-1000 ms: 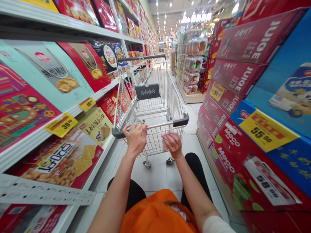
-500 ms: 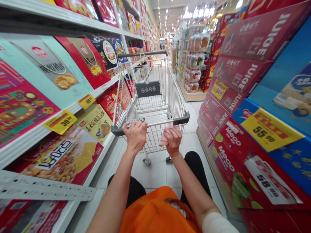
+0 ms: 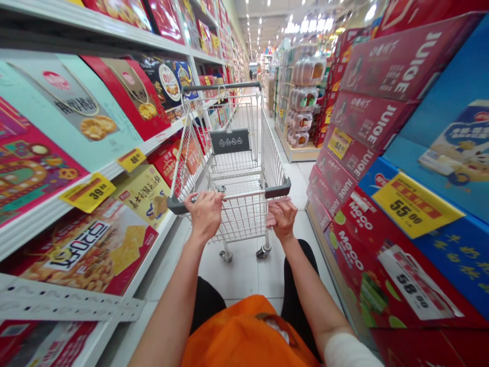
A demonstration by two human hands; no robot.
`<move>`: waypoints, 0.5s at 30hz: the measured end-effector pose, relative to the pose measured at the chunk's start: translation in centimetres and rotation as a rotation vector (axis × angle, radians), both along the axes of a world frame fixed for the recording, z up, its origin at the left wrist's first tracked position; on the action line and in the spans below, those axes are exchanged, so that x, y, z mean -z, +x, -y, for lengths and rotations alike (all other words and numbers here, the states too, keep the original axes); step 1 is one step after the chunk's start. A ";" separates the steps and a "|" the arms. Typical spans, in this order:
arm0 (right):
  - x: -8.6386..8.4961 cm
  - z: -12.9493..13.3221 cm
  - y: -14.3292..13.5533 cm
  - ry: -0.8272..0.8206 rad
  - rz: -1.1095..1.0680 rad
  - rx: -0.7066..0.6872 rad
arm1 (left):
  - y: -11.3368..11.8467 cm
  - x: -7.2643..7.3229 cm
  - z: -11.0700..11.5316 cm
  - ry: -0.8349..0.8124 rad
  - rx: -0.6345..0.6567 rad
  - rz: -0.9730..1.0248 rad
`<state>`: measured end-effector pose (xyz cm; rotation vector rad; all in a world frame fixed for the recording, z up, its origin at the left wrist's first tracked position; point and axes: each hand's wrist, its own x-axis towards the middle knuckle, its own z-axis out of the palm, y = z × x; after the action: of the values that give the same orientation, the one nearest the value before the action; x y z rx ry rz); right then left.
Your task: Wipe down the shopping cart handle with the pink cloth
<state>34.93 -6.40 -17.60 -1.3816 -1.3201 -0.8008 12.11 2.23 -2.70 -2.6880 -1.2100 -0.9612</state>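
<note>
While the left hand (image 3: 205,215) curls closed over the cart handle (image 3: 244,195), the right hand (image 3: 284,220) clutches a pink cloth (image 3: 271,220) near its right end; completion indeterminable.

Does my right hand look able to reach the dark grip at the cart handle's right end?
Probably yes. The right hand, holding a pink cloth, appears just below the dark grip, and nothing else visible blocks it, though the cloth may come between.
</note>
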 end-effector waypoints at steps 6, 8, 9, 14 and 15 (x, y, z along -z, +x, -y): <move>-0.1 1.0 -0.3 -0.084 -0.022 -0.047 | 0.0 -0.1 -0.4 -0.009 -0.010 0.005; -0.6 0.6 -0.6 -0.048 -0.043 -0.032 | 0.2 -0.2 -0.3 -0.008 -0.011 0.004; -0.7 0.2 -0.9 -0.023 -0.051 -0.006 | 0.2 -0.2 -0.3 -0.009 -0.011 0.001; 0.7 -1.2 -3.5 0.028 -0.066 0.153 | 0.2 0.0 -0.1 -0.022 0.001 -0.017; 1.0 -1.0 -4.0 0.022 -0.068 0.157 | 0.2 0.0 -0.1 -0.028 0.011 -0.020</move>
<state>30.94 -5.35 -18.61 -1.4958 -1.1583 -0.8623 12.33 2.29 -2.68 -2.7213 -1.2158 -0.9239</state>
